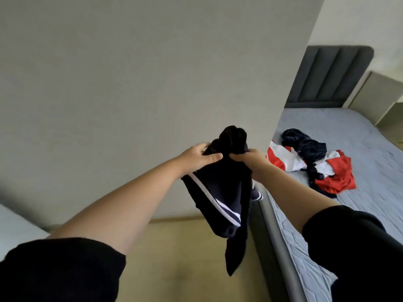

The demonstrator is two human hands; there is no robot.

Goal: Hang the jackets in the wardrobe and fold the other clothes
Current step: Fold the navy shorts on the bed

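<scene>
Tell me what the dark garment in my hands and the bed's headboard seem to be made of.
Dark garment: probably a thin synthetic sportswear fabric, matte; it hangs limp and carries white stripes. Headboard: apparently grey cloth upholstery over padding, matte, judging by its soft vertical channels; weave unclear.

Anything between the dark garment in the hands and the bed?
Nothing visible. The left hand and right hand grip the garment in the air, just beside the bed edge. The clothes pile lies farther up the bed, off the direct path. The wall is ahead, not between.
</scene>
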